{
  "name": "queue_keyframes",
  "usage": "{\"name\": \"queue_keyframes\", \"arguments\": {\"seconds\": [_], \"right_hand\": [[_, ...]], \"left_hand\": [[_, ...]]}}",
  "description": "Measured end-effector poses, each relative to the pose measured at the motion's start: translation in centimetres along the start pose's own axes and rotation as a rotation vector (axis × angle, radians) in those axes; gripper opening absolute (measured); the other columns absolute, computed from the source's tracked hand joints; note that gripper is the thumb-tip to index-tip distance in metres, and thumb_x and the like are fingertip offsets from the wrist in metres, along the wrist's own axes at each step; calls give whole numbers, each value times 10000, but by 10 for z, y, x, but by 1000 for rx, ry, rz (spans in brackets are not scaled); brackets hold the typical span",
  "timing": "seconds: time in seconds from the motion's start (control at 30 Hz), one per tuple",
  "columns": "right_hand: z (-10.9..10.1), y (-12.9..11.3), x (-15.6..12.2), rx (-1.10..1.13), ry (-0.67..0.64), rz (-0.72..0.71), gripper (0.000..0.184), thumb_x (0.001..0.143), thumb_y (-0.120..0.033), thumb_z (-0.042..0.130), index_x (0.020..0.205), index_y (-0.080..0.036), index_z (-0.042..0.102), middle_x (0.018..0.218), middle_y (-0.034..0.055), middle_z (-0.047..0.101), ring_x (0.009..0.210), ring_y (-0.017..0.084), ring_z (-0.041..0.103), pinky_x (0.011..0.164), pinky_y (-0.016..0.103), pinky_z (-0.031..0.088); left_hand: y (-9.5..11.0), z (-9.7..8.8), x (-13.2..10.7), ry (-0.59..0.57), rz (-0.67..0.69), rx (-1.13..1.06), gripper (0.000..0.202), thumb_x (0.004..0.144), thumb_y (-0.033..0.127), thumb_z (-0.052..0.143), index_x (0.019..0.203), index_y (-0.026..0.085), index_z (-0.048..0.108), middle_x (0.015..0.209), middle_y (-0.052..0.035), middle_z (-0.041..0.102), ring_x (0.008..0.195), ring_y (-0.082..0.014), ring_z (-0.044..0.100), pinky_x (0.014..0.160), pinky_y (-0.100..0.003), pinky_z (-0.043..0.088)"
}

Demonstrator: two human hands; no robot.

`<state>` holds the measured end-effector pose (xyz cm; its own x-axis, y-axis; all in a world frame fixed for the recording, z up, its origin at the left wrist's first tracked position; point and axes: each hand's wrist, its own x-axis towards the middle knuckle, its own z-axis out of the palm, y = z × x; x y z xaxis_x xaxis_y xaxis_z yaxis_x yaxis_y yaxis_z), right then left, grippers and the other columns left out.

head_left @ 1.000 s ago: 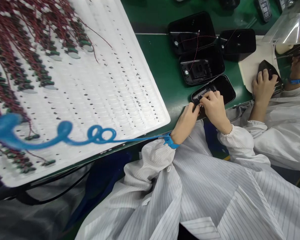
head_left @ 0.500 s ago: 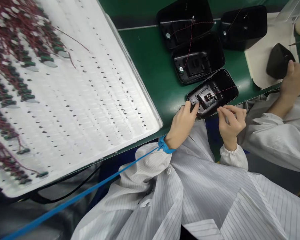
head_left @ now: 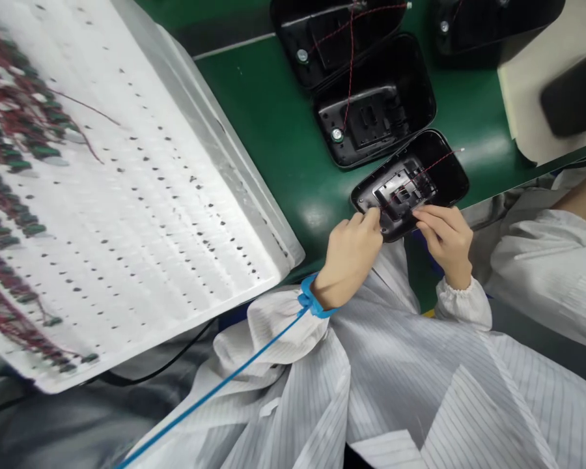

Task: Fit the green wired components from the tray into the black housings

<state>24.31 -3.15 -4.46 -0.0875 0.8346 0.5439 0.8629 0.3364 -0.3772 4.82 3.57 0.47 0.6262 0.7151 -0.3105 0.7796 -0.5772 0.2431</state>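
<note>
A black plastic housing (head_left: pixel 452 176) lies open side up at the near edge of the green table. A thin red wire (head_left: pixel 439 161) with a small white plug crosses its inside. My left hand (head_left: pixel 351 257), a blue wrist strap (head_left: pixel 315 296) around its wrist, grips the housing's left end, fingertips reaching over the rim. At the near long side, my right hand (head_left: pixel 446 238) has its thumb and fingers pinched together. Whatever lies between those fingertips is hidden. Just behind sits a second open housing (head_left: pixel 415 91), with a round metal-faced part (head_left: pixel 336 135) and a red wire.
To the left a large white foam tray (head_left: pixel 176 221) holds rows of small green parts with dark red wires (head_left: pixel 19 130). More black housings (head_left: pixel 293 26) stand at the back. A co-worker's sleeve (head_left: pixel 547 260) is at the right, near another black housing (head_left: pixel 576 91).
My right hand has moved left from beside the housing to its near rim. The co-worker's hand has left the view. The camera view has shifted.
</note>
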Motion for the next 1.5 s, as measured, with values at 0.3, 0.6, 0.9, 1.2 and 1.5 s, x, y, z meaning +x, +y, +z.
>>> {"name": "queue_keyframes", "arguments": {"seconds": [0.3,0.6,0.9,1.2,1.5], "right_hand": [[8,5,-9,92,-10,43,169,1009,-259,594,1053,-226,755,1003,57,743,919,176,685,802,321,519],[14,16,-23,-67,-214,126,424,968,-609,571,897,-243,773,928,83,686,886,212,617,801,389,493],[16,19,-23,-84,-236,138,472,868,-698,662,910,-237,754,974,79,644,915,211,579,832,389,476],[10,16,-24,-67,-116,133,323,897,-540,716,979,-229,725,1027,72,611,960,208,578,841,370,506],[4,15,-32,-149,-111,211,299,874,-502,755,978,-223,730,1034,75,614,991,227,597,866,386,537]], "left_hand": [[-5,-2,5,-24,107,70,339,1015,73,374,942,138,699,903,-75,691,806,-181,657,623,-296,427],[-4,-23,15,-145,138,27,333,962,31,431,880,137,736,925,-115,706,896,-241,705,712,-350,455],[3,-27,17,-130,145,26,375,966,15,395,945,131,751,971,-124,714,951,-256,715,796,-362,451],[-13,12,5,76,149,29,402,1047,230,450,1426,129,534,1254,-168,638,1117,-275,648,873,-366,468],[-8,34,4,125,146,-32,446,1066,229,391,1503,149,424,1281,-168,612,1107,-248,630,906,-348,477]]}}
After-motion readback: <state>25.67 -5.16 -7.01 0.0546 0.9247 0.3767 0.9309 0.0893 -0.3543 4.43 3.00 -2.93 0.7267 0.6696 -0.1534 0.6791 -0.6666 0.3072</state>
